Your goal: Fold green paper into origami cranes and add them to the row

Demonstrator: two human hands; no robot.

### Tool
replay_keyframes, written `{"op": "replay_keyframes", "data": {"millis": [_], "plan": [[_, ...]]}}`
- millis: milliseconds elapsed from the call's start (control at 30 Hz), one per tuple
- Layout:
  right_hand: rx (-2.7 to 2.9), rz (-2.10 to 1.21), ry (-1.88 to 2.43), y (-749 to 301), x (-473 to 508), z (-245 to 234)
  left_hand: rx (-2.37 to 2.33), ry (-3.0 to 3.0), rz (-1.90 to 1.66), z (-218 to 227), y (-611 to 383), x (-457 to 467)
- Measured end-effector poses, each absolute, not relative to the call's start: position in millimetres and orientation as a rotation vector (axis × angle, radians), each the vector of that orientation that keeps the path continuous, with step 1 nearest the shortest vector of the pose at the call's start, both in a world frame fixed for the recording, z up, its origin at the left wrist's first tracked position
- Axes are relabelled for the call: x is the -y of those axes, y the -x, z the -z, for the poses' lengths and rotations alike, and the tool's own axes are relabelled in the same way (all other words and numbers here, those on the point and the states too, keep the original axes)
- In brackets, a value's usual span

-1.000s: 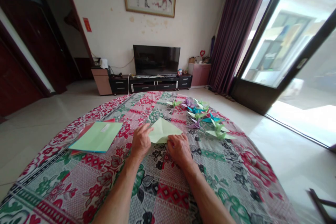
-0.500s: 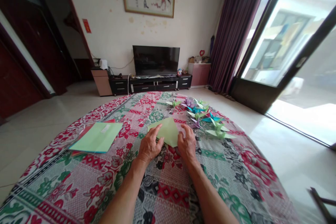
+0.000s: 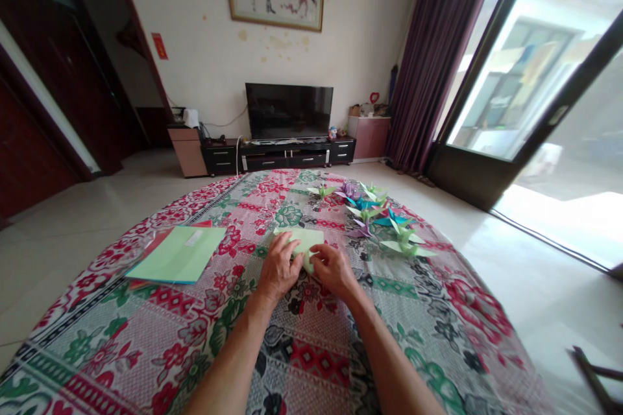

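A light green sheet of origami paper (image 3: 311, 235) lies on the table in front of me, with its right side folded over towards the left. My left hand (image 3: 279, 267) holds the sheet's left side down, fingers on top and thumb near the lower edge. Bent fingers of my right hand (image 3: 333, 267) pinch the folded-over edge near the middle of the sheet. The two hands are close together, and they hide the lower part of the paper.
Several folded paper cranes, among them a green crane (image 3: 407, 244) and a blue crane (image 3: 392, 218), stand at the right back of the table. A stack of coloured paper (image 3: 178, 256) lies at the left. A patterned cloth (image 3: 321, 360) covers the round table.
My right hand has moved left, bringing the right side of the green paper over towards the middle. My left hand has stayed nearly in place on the sheet.
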State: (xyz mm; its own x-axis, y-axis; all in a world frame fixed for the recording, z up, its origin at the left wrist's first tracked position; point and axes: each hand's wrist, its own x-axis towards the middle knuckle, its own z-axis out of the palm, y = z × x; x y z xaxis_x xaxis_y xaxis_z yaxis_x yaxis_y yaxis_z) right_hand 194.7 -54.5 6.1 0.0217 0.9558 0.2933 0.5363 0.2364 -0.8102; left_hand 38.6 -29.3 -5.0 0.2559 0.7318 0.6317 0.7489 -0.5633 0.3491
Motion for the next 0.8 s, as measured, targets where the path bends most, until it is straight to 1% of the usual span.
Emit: {"op": "replay_keyframes", "data": {"millis": [100,200,400,500,567,633,700,800], "plan": [[1.773,-0.575,1.343,-190.0,59.5,-9.0,1.569,2.349,1.242,4.4,-31.6,28.5],[1.876,-0.553,1.308,-186.0,65.0,-14.3,1.664,2.264,1.187,7.1,-22.7,27.0],[1.942,-0.719,1.177,-173.4,74.2,-22.0,1.704,2.266,1.146,13.1,-17.2,26.0],[1.907,-0.804,1.191,-170.8,72.0,-20.1,1.687,2.300,1.148,11.8,-19.8,26.6],[1.819,-0.679,1.267,-175.5,66.6,-16.7,1.690,2.341,1.094,11.3,-21.0,26.6],[1.677,-0.400,1.319,-185.8,59.4,-12.4,1.703,2.375,1.020,11.6,-21.0,26.2],[1.668,-0.207,1.319,-198.8,52.2,-8.0,1.711,2.404,0.971,12.1,-19.7,25.5],[1.767,-0.115,1.389,-214.2,44.4,-3.2,1.676,2.492,0.943,11.9,-16.1,24.5]]}}
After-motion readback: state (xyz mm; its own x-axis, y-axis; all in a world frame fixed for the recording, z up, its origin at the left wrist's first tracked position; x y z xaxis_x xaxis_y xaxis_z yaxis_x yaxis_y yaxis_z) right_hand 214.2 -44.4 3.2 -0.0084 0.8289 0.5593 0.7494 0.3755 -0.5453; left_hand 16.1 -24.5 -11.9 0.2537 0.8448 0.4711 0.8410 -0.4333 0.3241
